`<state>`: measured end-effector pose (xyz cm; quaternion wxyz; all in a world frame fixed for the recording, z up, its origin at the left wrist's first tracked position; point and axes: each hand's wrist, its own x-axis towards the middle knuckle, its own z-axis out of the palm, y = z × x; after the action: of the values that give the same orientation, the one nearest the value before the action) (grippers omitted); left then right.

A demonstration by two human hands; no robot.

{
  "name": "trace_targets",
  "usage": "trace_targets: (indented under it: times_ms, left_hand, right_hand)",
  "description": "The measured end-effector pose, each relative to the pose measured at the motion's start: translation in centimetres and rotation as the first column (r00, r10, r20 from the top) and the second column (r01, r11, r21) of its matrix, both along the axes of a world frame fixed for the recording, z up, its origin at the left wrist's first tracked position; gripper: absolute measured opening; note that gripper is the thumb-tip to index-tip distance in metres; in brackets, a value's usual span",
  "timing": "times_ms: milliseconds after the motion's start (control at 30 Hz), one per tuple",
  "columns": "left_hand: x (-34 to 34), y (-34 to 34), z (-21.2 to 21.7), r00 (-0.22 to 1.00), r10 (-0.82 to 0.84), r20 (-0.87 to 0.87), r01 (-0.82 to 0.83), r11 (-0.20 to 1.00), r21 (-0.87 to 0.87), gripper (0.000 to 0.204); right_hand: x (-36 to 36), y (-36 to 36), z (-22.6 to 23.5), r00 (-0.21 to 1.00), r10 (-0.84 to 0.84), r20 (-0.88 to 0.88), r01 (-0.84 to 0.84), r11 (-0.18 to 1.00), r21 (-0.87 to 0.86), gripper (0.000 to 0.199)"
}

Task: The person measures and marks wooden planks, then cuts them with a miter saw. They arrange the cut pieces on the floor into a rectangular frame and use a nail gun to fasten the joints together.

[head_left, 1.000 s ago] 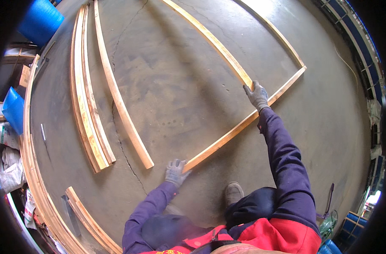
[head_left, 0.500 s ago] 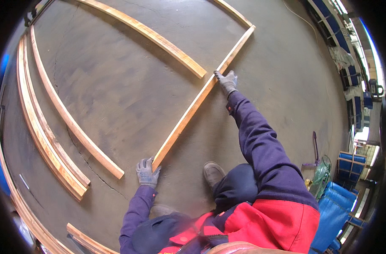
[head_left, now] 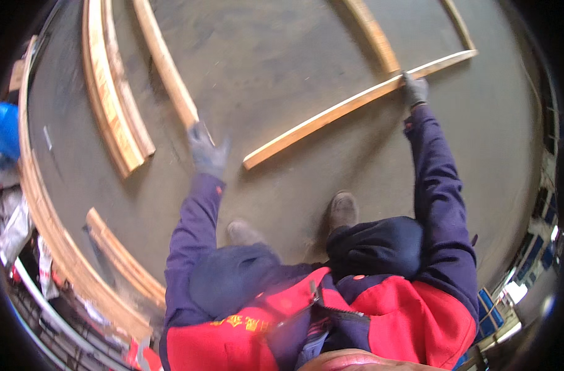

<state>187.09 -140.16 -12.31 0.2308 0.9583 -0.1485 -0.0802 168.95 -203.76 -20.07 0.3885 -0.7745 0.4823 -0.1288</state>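
A squared wooden beam (head_left: pixel 331 117) lies slantwise on the floor in front of me. Toward its far right part my right hand (head_left: pixel 414 91), in a grey glove, is closed around it. The beam's near left end lies free on the floor. My gloved left hand (head_left: pixel 209 153) is at the near end of another long beam (head_left: pixel 170 80); its fingers overlap that end, but motion blur hides how firmly they hold. Another beam (head_left: pixel 378 37) reaches almost to the slanted beam beside my right hand. A thinner beam (head_left: pixel 460 26) meets the slanted beam's far end.
To the left lie several long beams (head_left: pixel 112 99) side by side. Shorter timbers (head_left: pixel 124 256) rest near my left elbow. Along the left edge run more long boards (head_left: pixel 59 241), with a blue bag (head_left: pixel 5 131) and white sacks (head_left: pixel 15 226) beyond. My shoes (head_left: pixel 344 209) stand on the grey floor.
My left hand has let go of the slanted beam's near end and moved left to another beam's end. My right hand keeps its hold. The whole view has turned leftward.
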Motion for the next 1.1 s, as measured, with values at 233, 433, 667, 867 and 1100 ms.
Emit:
trace_targets:
  times_ms: [233, 433, 667, 867, 1100]
  left_hand:
    - [7.5, 3.4, -4.1, 0.968, 0.2, -0.15, -0.14, 0.932, 0.334, 0.103]
    - [6.5, -2.7, -5.4, 0.994, 0.084, -0.067, -0.069, 0.976, 0.206, 0.093]
    - [4.8, -7.4, -4.4, 0.963, 0.252, -0.098, -0.217, 0.936, 0.276, 0.113]
    - [1.5, -5.7, 0.7, 0.978, -0.086, -0.192, 0.114, 0.984, 0.138, 0.116]
    - [-2.2, -2.5, 0.1, 0.815, -0.425, -0.394, 0.558, 0.76, 0.334, 0.104]
  right_hand:
    - [1.2, 0.1, -0.6, 0.966, -0.188, -0.177, 0.165, 0.977, -0.137, 0.064]
    - [0.9, -0.7, -1.5, 0.943, -0.22, -0.251, 0.192, 0.973, -0.13, 0.064]
    - [2.4, 0.4, -1.5, 0.967, -0.199, -0.158, 0.175, 0.972, -0.156, 0.058]
    - [3.7, 2.2, -0.7, 0.957, -0.287, -0.035, 0.28, 0.95, -0.136, 0.047]
    - [4.4, 2.9, 0.3, 0.909, -0.364, -0.201, 0.325, 0.924, -0.202, 0.066]
